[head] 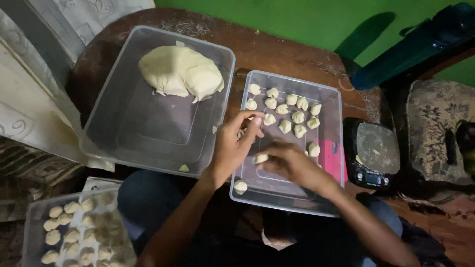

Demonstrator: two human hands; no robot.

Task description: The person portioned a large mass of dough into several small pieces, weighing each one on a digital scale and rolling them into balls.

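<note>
- Left hand (236, 143) sits over the near-left part of the clear tray (330, 94). Fingers curled, tips bunched together; something small may be pinched there, can't tell.
- Right hand (289, 162) is blurred. It's pinching a small dough piece (261, 158) at the fingertips, just above the tray floor.
- Rows of dough balls (292, 112) fill the tray's far half, close together but mostly apart. One lone ball (240, 186) sits at the near-left corner.
- Doing it well, my read: keep the pinch light so the piece isn't flattened, give each ball its own spot so none stick, and fill row by row toward the near edge.
- Big dough mass (180, 70) lies in the far part of the larger clear tub (123, 128) to the left. A few crumbs on that tub's floor.
- Third tray (37, 210) at lower left, packed with finished balls, sits lower than the table.
- Digital kitchen scale (373, 155) just right of the tray, with a pink card or scraper (330, 160) between them, inside the tray's right side.
- Surface: dark carved wooden table (277, 49), worn at the edges.
- Room: green wall (297, 20), pale curtain (29, 74) on the left, patterned cushion (438, 123) on the right. Dim light.
</note>
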